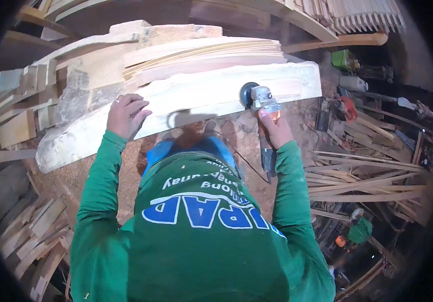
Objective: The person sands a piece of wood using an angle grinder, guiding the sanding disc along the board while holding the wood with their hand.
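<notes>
Across the upper middle of the head view, a long pale board (196, 90) lies slantwise, its left end nearer the person than its right. Right hand (277, 128): the grip is wrapped around the body of an angle grinder (263, 95), the thumb lying along the housing. The grinder's dark disc (247, 95) stands over the board's face, right of its middle; whether disc and wood touch cannot be told. Left hand (126, 116): set at the near edge of the board, left of its middle, with fingers bent; whether its grip pinches the wood or merely rests there cannot be told. Between the arms, a dark cord (241, 156) runs toward the tail of the grinder. Beyond the board, thin planks (206, 53) lie stacked one upon another. At left, curved wooden pieces (15, 126) form a pile. At right, long narrow slats (367, 186) lie loosely crossed, with a white container (353, 83) and a bright green container (344, 59) farther off. The person wears a green shirt (201, 251) with blue lettering.
</notes>
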### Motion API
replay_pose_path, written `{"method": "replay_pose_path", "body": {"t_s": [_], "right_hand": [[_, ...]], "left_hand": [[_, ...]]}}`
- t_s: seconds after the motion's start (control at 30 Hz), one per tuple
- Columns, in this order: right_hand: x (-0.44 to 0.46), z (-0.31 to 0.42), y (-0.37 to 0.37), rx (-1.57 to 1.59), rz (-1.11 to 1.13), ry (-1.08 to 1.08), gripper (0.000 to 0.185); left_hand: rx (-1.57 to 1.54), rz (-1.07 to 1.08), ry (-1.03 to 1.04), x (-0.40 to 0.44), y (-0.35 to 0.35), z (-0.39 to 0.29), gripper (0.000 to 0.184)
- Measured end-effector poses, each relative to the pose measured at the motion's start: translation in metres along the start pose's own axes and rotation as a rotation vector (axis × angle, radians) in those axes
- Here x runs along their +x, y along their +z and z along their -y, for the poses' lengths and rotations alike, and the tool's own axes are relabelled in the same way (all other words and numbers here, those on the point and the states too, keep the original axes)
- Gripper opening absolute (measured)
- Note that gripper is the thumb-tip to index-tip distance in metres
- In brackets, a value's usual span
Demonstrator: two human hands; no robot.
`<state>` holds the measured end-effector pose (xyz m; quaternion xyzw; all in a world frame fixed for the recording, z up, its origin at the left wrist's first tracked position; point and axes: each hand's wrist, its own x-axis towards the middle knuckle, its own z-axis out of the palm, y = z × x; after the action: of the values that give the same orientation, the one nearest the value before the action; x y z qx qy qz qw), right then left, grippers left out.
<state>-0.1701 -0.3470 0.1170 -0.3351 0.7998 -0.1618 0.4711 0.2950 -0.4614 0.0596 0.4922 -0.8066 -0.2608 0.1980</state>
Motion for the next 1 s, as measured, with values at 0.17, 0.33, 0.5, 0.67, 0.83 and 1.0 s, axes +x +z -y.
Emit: {"method": "replay_pose_path", "body": {"t_s": [0.17, 0.33, 0.5, 0.67, 0.83, 1.0], "right_hand": [[-0.033, 0.069, 0.074, 0.037, 0.134, -0.077, 0.059], [-0.049, 0.113, 0.129, -0.001, 0.229, -0.203, 0.057], [-0.053, 0.135, 0.164, -0.136, 0.315, -0.198, 0.066], [-0.054, 0.144, 0.207, -0.365, 0.35, -0.333, 0.084], [-0.042, 0.15, 0.229, -0.371, 0.41, -0.342, 0.09], [-0.039, 0.115, 0.163, -0.212, 0.296, -0.288, 0.081]], "left_hand": [[0.011, -0.109, -0.168, -0.017, -0.024, 0.037, 0.014], [-0.038, -0.234, -0.163, -0.032, -0.045, 0.073, 0.016], [-0.086, -0.358, -0.197, -0.044, -0.058, 0.074, 0.016], [-0.153, -0.406, -0.231, -0.048, -0.064, 0.075, 0.016], [-0.138, -0.409, -0.187, -0.039, -0.068, 0.067, 0.019], [0.047, -0.124, 0.065, -0.025, -0.045, 0.029, 0.042]]}}
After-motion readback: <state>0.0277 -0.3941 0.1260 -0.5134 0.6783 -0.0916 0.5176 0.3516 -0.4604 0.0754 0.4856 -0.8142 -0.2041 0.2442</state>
